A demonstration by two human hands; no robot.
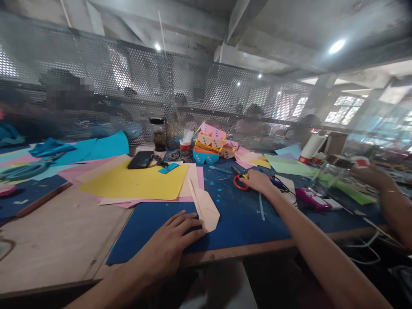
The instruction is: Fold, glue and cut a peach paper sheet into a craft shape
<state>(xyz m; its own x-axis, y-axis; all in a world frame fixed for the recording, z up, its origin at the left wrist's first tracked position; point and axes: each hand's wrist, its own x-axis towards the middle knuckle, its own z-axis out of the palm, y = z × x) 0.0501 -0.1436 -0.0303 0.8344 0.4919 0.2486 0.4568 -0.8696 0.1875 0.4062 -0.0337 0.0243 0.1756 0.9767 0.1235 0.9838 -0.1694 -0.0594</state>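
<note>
My left hand (183, 229) lies with fingers stretched out, its fingertips on the lower left edge of a folded peach sheet of paper (208, 210). That paper has cut corners and a raised fold along its left side. Farther off, my right hand (260, 182) is closed at the handles of a pair of scissors (240, 183), which have red loops and a yellow part near the fingertips. The scissors lie on the blue mat (231, 223), blades pointing away. Part of their handle is hidden by my fingers.
Yellow sheets (138, 178) lie left, with a black phone (140, 160). Decorated paper boxes (209, 143) are stacked behind, beside a paper cup (185, 145). Right stand a glass jar (326, 174) and a pink glue-gun-like item (312, 199); another person's arm (386, 184) reaches in there.
</note>
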